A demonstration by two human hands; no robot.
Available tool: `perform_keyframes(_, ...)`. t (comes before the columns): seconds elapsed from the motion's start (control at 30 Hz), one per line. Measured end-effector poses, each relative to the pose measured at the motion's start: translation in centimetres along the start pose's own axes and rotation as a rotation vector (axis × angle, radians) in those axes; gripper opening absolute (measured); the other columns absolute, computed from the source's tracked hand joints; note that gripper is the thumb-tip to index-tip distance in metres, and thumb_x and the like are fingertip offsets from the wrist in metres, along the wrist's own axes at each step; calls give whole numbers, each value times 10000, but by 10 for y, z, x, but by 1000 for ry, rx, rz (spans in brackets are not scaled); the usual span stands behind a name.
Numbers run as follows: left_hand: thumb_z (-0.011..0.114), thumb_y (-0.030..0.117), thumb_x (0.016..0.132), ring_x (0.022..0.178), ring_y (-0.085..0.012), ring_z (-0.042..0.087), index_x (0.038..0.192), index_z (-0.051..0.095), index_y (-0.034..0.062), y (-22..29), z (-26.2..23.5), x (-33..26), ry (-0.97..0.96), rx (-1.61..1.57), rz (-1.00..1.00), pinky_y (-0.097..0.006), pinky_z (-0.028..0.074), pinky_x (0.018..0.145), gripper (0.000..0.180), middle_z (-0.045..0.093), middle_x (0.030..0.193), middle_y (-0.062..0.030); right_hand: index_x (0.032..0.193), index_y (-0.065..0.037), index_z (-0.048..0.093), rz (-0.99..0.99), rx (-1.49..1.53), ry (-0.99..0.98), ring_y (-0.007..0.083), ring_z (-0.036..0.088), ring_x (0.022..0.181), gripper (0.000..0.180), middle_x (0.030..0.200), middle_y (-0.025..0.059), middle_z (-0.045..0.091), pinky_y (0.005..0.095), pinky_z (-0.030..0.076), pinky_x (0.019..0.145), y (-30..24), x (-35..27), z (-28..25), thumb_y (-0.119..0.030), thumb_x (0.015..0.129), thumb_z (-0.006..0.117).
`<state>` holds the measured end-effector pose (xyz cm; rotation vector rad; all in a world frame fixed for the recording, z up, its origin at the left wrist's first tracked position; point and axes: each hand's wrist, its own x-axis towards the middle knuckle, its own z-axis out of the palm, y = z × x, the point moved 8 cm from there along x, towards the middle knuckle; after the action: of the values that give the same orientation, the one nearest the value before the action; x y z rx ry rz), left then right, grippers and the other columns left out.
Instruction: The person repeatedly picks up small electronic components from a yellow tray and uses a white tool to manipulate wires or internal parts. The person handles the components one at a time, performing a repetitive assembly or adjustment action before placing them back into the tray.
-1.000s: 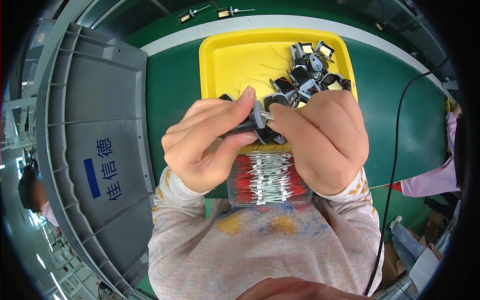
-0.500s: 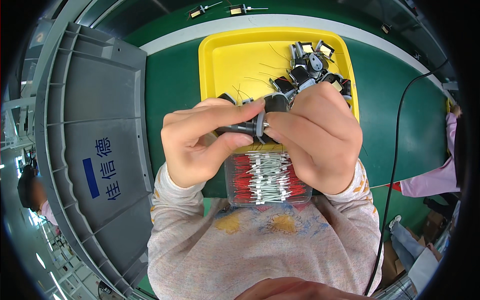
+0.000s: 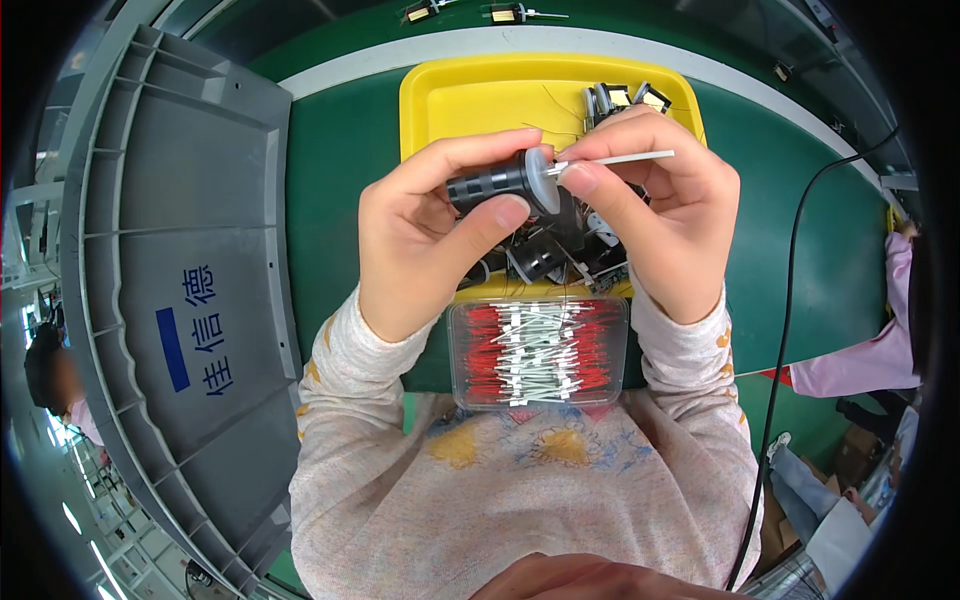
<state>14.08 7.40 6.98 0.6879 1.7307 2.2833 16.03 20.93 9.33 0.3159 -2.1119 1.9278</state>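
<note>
My left hand (image 3: 415, 225) grips a black cylindrical part (image 3: 487, 187) from its side, thumb below and fingers above. A pale grey round flange (image 3: 541, 182) forms the part's right end. At that flange, my right hand (image 3: 675, 195) pinches a thin white rod-like piece (image 3: 635, 157) between thumb and fingers. The rod sticks out to the right, and its inner end meets the middle of the flange. Beneath both hands, more black parts with thin wires (image 3: 540, 257) lie in the yellow tray (image 3: 420, 80), partly hidden by my hands.
A clear box (image 3: 460, 392) of white-and-red slender pieces (image 3: 535, 345) stands in front of the tray. On the left rises a large grey crate (image 3: 190, 170). A black cable (image 3: 795, 260) hangs at the right. Similar parts (image 3: 510, 14) lie beyond the white strip. Other people are at both sides.
Both hands have moved up and farther from me, carrying the black part. Its flange now faces right, and the white rod has come into view in my right fingers.
</note>
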Motion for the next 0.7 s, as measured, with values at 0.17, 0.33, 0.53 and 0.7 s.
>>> perform_keyframes(0.17,575,-60,778,952,-203,575,1093,517,-85,1,0,-7,81,-30,100,-298,438,866,321,593,1023,-173,819,39,586,-55,38,62,121,583,720,89,790,82,587,207,472,615,0,-4,3,33,740,628)
perform_keyframes(0.33,568,-27,792,976,-183,551,1097,505,-80,-18,-1,-3,110,-137,4,-302,430,874,316,575,1049,-151,802,22,613,35,156,89,113,591,661,96,754,68,607,184,482,542,18,4,0,-14,731,665)
perform_keyframes(0.53,523,74,836,1100,-268,492,1152,409,-30,-36,-6,7,179,-386,-160,-384,386,943,352,523,1081,-133,973,5,589,61,238,94,111,560,829,296,851,62,596,248,465,670,26,15,-19,-260,883,493)
perform_keyframes(0.7,527,41,822,1012,-182,523,1115,435,-7,-40,-1,1,139,-378,-196,-321,398,910,311,530,1078,-111,877,-9,628,-17,85,65,111,572,752,135,849,50,600,216,463,620,24,14,-1,-75,760,641)
